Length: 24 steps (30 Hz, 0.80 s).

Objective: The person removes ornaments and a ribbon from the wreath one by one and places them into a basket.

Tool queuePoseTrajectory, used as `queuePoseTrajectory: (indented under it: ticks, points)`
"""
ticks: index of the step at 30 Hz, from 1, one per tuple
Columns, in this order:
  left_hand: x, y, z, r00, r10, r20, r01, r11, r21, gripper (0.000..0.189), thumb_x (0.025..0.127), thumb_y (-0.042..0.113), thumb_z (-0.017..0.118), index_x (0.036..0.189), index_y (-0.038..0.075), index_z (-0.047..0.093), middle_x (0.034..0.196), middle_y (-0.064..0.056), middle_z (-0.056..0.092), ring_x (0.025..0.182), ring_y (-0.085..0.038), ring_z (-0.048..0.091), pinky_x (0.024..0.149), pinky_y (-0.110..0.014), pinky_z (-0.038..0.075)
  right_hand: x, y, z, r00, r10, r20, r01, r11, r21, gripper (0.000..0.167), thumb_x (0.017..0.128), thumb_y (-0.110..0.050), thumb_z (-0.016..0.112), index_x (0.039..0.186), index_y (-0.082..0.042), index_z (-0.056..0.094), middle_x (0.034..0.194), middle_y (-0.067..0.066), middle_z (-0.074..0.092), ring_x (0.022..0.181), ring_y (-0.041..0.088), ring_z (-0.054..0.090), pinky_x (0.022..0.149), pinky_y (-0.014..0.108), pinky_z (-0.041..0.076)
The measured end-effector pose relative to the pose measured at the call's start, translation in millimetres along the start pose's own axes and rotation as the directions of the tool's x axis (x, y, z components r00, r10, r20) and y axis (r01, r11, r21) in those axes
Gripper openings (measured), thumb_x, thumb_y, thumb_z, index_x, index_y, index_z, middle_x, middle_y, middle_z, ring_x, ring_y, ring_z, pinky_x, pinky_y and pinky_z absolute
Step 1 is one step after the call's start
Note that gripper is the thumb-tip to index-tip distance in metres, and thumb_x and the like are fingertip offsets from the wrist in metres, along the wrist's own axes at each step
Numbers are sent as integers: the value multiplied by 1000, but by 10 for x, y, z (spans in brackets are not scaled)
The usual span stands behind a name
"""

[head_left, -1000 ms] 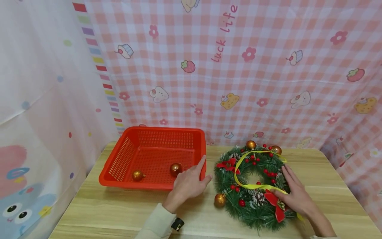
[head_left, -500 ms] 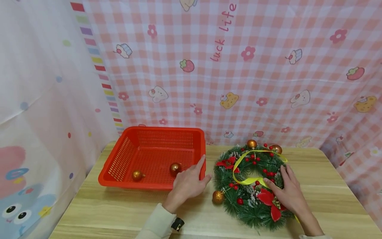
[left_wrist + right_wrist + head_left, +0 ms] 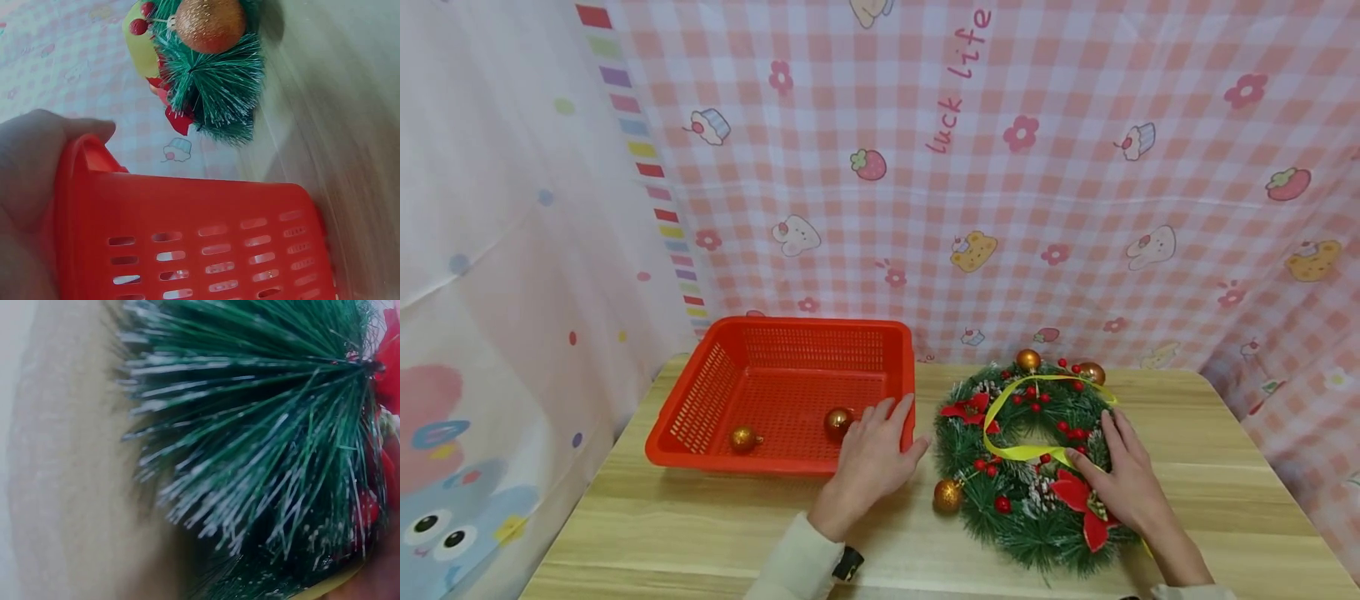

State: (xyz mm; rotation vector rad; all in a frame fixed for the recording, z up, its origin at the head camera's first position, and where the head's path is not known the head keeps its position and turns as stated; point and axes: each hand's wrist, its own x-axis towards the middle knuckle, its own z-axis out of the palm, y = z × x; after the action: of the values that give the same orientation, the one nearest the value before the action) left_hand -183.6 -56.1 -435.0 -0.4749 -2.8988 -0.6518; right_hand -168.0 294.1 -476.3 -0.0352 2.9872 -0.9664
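Note:
My left hand (image 3: 872,458) is at the front right corner of a red plastic basket (image 3: 816,325). It grips the rim, thumb outside and fingers over the inner side; the left wrist view shows the thumb hooked at the basket's edge (image 3: 206,200). To the right lies a green Christmas wreath (image 3: 1022,533) with red flowers, berries, pine cones and gold balls. My right hand (image 3: 1127,483) holds the wreath's right side, thumb on top by a yellow ribbon (image 3: 1018,452) and fingers along the outer side. Green needles (image 3: 250,425) fill much of the right wrist view.
Two gold balls lie in the basket: a glittery one (image 3: 743,439) and a shiny one (image 3: 838,423). Another glittery gold ball (image 3: 948,496) sits at the wreath's left edge. The wooden table (image 3: 647,533) backs onto a pink checked curtain (image 3: 925,208).
My right hand and the wreath's near side have shifted slightly left, and the thumb has come onto the ribbon. My left index finger, earlier stretched along the rim, has drawn in with the others.

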Motion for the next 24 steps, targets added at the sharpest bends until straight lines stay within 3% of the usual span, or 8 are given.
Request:
queuePoseTrajectory:
  ticks: [2,4,6,7,10,15,19,24]
  points:
    - [-16,12,21,986,117,-118,-116,993,17,54,93,37,67,138,9,57,135,-16,58,122,-34,54,96,-51,47,5,9,7,1000,-2,-3,1,1000,-13,96,98,-52,52,156,4,-1,161,30,-7,142,58,3,102,75,18]
    - [-48,57,31,948,235,-215,-240,971,4,44,91,29,71,128,7,63,127,-13,63,115,-29,57,93,-46,49,4,14,12,1000,-6,-9,5,1000,-24,96,99,-52,52,156,4,0,161,30,-6,142,59,4,102,75,19]
    - [-101,140,25,908,328,-262,-354,934,-56,37,90,22,74,123,6,65,121,-10,66,110,-24,60,91,-39,52,4,17,16,1000,-9,-12,8,999,-36,95,99,-52,52,156,5,0,161,30,-6,142,59,5,102,75,19]
    - [-129,189,27,899,353,-259,-386,918,-90,35,90,20,73,122,7,65,119,-8,67,108,-21,61,91,-36,52,3,16,16,1000,-9,-11,8,999,-41,95,99,-52,51,156,5,0,161,31,-6,141,59,5,102,75,19]
    - [-218,332,37,913,367,-179,-402,886,-233,32,93,19,69,124,10,64,117,-5,68,104,-16,64,89,-28,53,7,5,14,1000,-4,1,4,999,-51,96,99,-53,51,156,5,-1,160,31,-6,141,60,6,102,75,20]
    - [-290,412,180,955,294,-30,-287,903,-320,35,96,20,66,129,11,60,123,-5,66,113,-17,62,93,-29,52,19,-2,7,1000,11,24,-10,999,-53,98,98,-53,52,155,6,-2,160,32,-7,140,61,5,102,75,20]
    - [-308,393,327,971,238,-23,-233,922,-309,38,93,18,69,130,11,59,122,-6,65,114,-19,60,95,-33,51,17,-1,3,999,21,31,-19,998,-59,99,98,-54,51,155,6,-3,160,32,-8,139,62,6,101,76,20]
    - [-301,369,447,988,154,-12,-150,934,-324,36,92,15,69,126,12,57,103,-2,62,94,-12,56,80,-27,49,14,-2,-2,999,25,31,-23,997,-69,100,98,-57,51,155,6,-2,159,33,-7,138,63,7,101,76,20]
